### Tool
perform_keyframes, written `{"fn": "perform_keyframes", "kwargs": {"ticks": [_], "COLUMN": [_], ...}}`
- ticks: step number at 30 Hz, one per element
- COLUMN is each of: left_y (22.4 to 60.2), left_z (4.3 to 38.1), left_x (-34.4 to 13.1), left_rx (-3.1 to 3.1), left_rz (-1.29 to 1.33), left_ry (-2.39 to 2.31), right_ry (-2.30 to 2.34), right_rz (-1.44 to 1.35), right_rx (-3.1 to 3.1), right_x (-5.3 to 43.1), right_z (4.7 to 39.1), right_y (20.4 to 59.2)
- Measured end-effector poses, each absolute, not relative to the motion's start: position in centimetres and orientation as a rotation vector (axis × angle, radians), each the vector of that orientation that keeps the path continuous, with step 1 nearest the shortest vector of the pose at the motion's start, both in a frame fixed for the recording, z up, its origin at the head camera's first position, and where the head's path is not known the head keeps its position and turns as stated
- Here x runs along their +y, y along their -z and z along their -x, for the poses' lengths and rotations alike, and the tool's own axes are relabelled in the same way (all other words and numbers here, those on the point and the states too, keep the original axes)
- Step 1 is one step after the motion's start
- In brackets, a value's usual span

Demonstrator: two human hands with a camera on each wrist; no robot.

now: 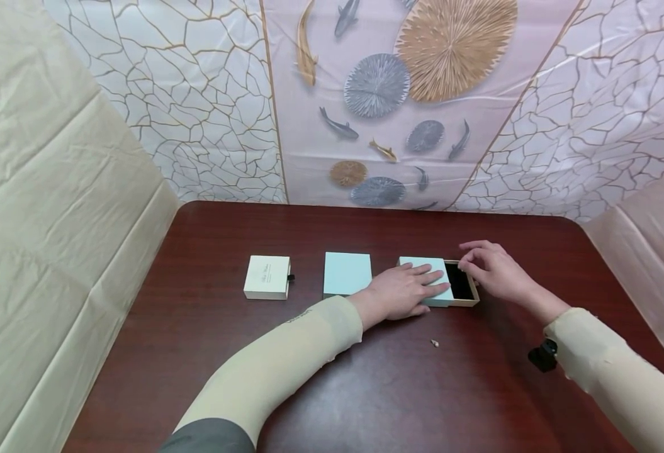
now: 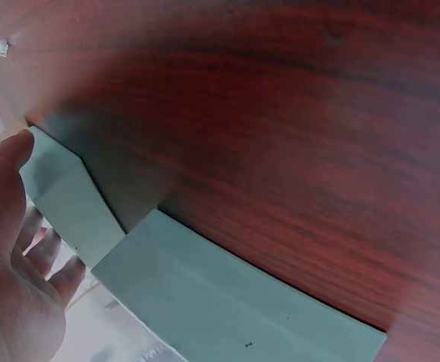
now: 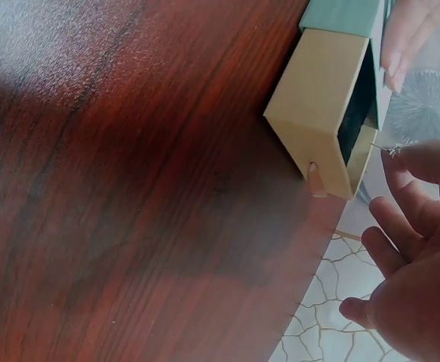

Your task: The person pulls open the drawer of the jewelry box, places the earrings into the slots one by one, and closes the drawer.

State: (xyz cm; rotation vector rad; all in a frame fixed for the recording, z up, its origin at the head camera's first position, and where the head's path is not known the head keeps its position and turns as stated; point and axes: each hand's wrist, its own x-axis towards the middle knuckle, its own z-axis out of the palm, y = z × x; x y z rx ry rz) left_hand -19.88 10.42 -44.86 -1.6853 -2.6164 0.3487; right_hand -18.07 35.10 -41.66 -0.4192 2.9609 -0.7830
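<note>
My left hand [image 1: 402, 290] rests with spread, fairly straight fingers on the light-blue sleeve [image 1: 422, 262] of a drawer box. Its thumb lies by the near side, as the left wrist view shows. The beige drawer [image 1: 475, 293] is slid partly out to the right and has a black lining [image 1: 459, 282]. Above the drawer's open part, my right hand [image 1: 497, 270] pinches a small sparkly stud earring [image 3: 393, 150] between thumb and forefinger. The earring's thin pin points toward the drawer, close to its rim. My other right fingers are loosely bent.
A second light-blue box [image 1: 347, 273] stands left of the drawer box, by my left wrist. Farther left is a cream box [image 1: 267, 277] with a black tab [image 1: 291, 277]. A tiny pale object [image 1: 435, 343] lies on the dark wooden table [image 1: 365, 390]. Patterned cloth [image 1: 218, 100] hangs behind.
</note>
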Motion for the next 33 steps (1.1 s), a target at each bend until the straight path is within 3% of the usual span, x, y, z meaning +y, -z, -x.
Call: {"fn": "perform_keyframes", "kwargs": {"ticks": [33], "left_y": [44.9], "left_z": [19.7], "left_x": [10.5], "left_rx": [-2.627], "left_rz": [1.671], "left_ry": [-0.318], "right_ry": [0.691], "right_rz": [0.46], "right_rx": [2.941], "right_x": [34.9], "right_z": [18.8], "right_y": [43.0]}}
